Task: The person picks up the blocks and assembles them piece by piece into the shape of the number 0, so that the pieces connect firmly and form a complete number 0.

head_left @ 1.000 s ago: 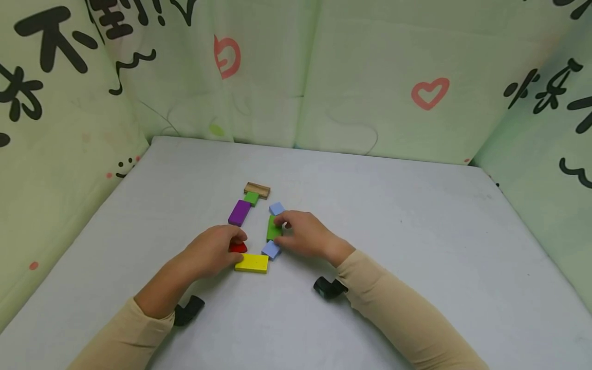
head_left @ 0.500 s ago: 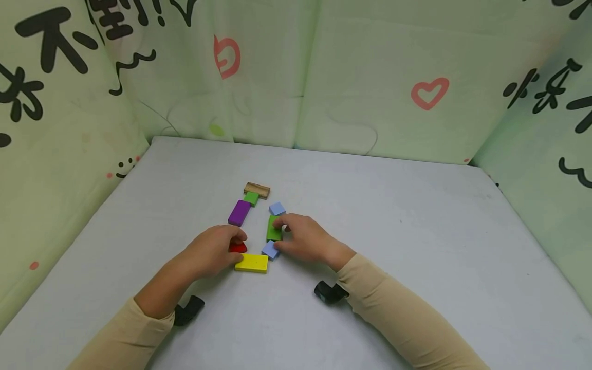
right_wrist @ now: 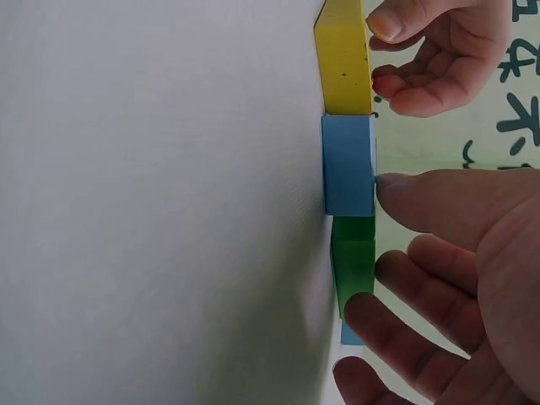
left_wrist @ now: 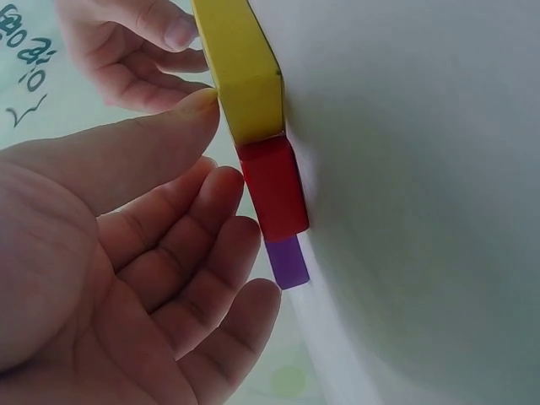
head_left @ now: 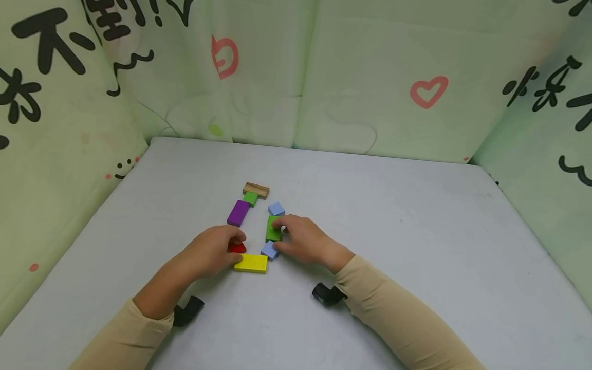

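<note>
My left hand [head_left: 214, 250] rests over the near left of a ring of flat blocks. Its thumb tip touches the top of a yellow block [head_left: 251, 263], and its bent fingers lie over a red block [left_wrist: 274, 190], partly hidden in the head view. My right hand [head_left: 307, 241] is at the ring's right side. Its thumb touches the near light blue block [right_wrist: 348, 164], while its index fingertip lies on the long green block [head_left: 273, 229]. Neither hand has its fingers wrapped round a block.
Beyond the left hand lie a purple block [head_left: 238, 213], a small green block [head_left: 250, 199] and a brown wooden block [head_left: 256, 190]. Another light blue block [head_left: 276, 208] lies past the long green one. All sit on a white table [head_left: 393, 221] with printed curtains around it.
My right hand has shifted slightly toward me; its thumb has come from beside the green block's near end onto the near light blue block. The left hand and blocks stay put.
</note>
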`<state>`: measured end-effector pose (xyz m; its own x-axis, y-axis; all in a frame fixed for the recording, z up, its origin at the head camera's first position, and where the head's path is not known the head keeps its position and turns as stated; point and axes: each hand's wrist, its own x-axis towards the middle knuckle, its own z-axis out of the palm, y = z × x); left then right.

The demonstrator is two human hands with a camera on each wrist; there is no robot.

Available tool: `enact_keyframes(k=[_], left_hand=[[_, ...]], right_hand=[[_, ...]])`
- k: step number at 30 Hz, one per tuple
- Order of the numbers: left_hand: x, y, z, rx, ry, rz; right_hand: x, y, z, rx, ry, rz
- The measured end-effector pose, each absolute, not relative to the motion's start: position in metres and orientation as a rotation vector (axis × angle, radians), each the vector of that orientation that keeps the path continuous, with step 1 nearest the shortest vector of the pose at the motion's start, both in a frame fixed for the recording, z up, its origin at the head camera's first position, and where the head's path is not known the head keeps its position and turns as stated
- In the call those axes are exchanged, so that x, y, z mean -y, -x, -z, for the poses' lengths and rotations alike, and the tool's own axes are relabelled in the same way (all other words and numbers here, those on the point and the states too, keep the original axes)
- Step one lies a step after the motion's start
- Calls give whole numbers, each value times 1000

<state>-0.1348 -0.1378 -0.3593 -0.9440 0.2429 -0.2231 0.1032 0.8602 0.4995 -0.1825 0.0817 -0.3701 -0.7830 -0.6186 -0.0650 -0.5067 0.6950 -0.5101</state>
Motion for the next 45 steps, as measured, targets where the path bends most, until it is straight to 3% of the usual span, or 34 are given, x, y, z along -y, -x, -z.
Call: enact_keyframes(k=[45], left_hand=[[141,134,360,-2809,-316,-749]], right_hand=[[-79,177,367,-2646,837,716]])
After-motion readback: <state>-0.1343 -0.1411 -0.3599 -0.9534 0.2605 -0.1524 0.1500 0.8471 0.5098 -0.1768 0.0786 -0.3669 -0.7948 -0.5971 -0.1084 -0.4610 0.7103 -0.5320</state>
